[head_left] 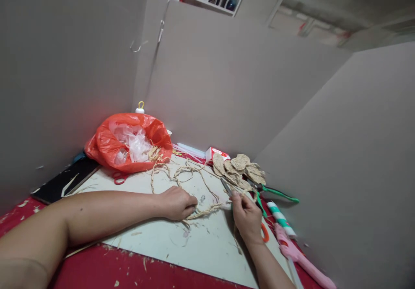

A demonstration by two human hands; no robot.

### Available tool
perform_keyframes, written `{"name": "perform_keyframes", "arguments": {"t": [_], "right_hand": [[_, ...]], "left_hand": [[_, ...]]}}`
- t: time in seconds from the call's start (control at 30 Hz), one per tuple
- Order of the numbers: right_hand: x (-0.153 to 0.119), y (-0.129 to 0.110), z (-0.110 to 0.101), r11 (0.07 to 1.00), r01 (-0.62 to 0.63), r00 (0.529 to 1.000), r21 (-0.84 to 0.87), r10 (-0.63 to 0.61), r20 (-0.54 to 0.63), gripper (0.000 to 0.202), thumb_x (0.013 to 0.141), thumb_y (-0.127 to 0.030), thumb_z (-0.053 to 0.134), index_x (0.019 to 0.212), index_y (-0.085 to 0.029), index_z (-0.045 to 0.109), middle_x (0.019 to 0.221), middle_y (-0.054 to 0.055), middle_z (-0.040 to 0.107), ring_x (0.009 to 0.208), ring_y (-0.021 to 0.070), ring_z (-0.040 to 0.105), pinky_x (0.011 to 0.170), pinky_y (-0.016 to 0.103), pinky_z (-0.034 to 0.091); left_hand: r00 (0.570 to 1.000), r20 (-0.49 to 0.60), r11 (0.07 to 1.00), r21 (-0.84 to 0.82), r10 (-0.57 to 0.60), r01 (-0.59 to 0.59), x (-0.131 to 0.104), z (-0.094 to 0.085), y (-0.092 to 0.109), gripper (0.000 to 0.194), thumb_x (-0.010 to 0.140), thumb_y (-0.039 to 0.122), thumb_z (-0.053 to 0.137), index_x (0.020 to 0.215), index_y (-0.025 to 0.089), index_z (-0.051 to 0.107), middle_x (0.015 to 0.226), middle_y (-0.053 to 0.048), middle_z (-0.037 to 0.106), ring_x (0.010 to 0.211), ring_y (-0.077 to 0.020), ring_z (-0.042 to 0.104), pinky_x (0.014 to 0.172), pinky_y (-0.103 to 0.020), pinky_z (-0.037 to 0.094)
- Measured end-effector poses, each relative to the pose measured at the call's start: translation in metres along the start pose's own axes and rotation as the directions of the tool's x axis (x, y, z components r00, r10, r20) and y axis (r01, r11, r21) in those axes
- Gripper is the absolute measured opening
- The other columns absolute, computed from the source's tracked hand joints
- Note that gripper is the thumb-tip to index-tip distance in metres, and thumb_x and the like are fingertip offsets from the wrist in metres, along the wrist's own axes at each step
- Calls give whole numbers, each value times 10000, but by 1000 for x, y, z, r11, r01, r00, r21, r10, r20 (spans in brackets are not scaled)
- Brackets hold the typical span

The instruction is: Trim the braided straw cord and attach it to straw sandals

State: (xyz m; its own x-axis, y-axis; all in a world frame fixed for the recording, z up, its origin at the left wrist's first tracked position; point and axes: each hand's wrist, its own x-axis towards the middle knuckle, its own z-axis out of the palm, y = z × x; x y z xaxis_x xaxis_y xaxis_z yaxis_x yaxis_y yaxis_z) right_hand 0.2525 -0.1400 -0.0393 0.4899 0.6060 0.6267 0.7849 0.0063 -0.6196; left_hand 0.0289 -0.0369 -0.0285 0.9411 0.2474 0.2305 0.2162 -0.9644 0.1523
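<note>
A braided straw cord (209, 211) stretches between my two hands, low over the white board. My left hand (178, 203) is closed on the cord's left end, with its fingertips turned down. My right hand (246, 215) is closed around a pair of scissors (226, 187); a grey blade sticks out past the fingers and an orange ring handle shows behind the palm. The cord's right end meets the right fingertips, though whether they pinch it is hidden. More thin straw cord (177, 174) lies in loose loops beyond the hands.
An orange-red plastic bag (103, 140) stands at the back left. Flat coiled straw pieces (240, 162) pile at the back right, near green-handled pliers (280, 193). A pink glue gun (301, 258) and a striped roll (280, 218) lie right. Grey partitions enclose the white board (201, 258).
</note>
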Motion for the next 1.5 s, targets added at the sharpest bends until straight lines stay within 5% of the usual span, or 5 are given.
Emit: {"name": "perform_keyframes", "arguments": {"t": [0.27, 1.5], "right_hand": [[-9, 1, -3, 990, -92, 995, -107, 96, 36, 422, 791, -549, 510, 605, -174, 559, 506, 7, 530, 536, 149, 480, 524, 244, 361], [-12, -2, -1, 948, -318, 939, 5, 314, 139, 444, 760, -593, 546, 648, -165, 583, 417, -32, 443, 409, 117, 394, 409, 246, 319]], "left_hand": [[1000, 29, 999, -31, -9, 10, -2, -2, 1, 184, 839, 301, 429, 828, 218, 592, 748, -43, 686, 662, -207, 642, 544, -278, 420], [997, 70, 998, -67, -12, 16, -1, -5, 0, 178, 836, 278, 416, 829, 207, 579, 753, -48, 683, 669, -214, 638, 553, -288, 418]]}}
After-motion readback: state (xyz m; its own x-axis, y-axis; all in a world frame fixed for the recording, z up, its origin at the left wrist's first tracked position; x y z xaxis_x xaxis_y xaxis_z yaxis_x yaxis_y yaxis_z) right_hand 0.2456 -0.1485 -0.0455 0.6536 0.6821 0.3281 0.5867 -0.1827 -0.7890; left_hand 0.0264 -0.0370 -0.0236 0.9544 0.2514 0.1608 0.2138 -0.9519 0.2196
